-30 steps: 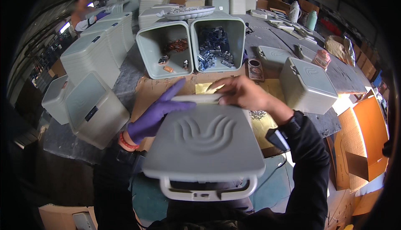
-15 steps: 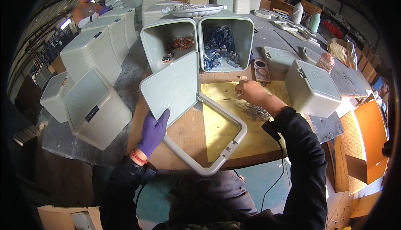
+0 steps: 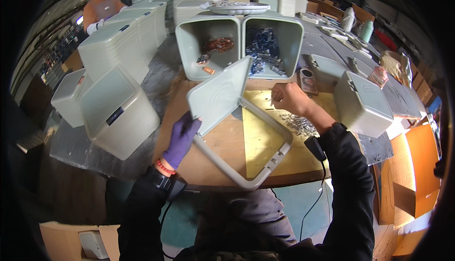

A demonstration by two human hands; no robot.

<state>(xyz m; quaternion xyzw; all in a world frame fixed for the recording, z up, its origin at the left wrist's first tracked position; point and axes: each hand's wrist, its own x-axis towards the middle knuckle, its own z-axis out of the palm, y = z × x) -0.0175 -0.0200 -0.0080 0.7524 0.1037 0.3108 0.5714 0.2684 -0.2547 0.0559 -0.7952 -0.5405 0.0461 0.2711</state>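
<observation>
A grey-green bin lid stands in front of me, its flap panel point(image 3: 220, 97) raised and tilted from a grey rectangular rim point(image 3: 265, 173). My left hand point(image 3: 181, 140), in a purple glove, grips the flap's lower left corner with the thumb on its face. My bare right hand point(image 3: 293, 97) is closed in a pinch just beyond the rim's far right side. What its fingertips hold, if anything, is too small to make out. Beneath the right wrist, a heap of small shiny metal parts point(image 3: 299, 124) lies on yellow paper point(image 3: 258, 159).
Two bins on their sides hold copper-coloured pieces point(image 3: 221, 44) and dark blue packets point(image 3: 261, 48). Stacked bins point(image 3: 109, 43) and one tilted bin point(image 3: 125, 123) stand left; a lidded bin point(image 3: 362, 102) stands right. A cable point(image 3: 313, 204) hangs by my right arm. Another person point(image 3: 102, 7) is far left.
The view has shifted, so the table appears farther right. The flap is seen more edge-on. My right hand has moved slightly away from me, still pinched; my left hand keeps its hold.
</observation>
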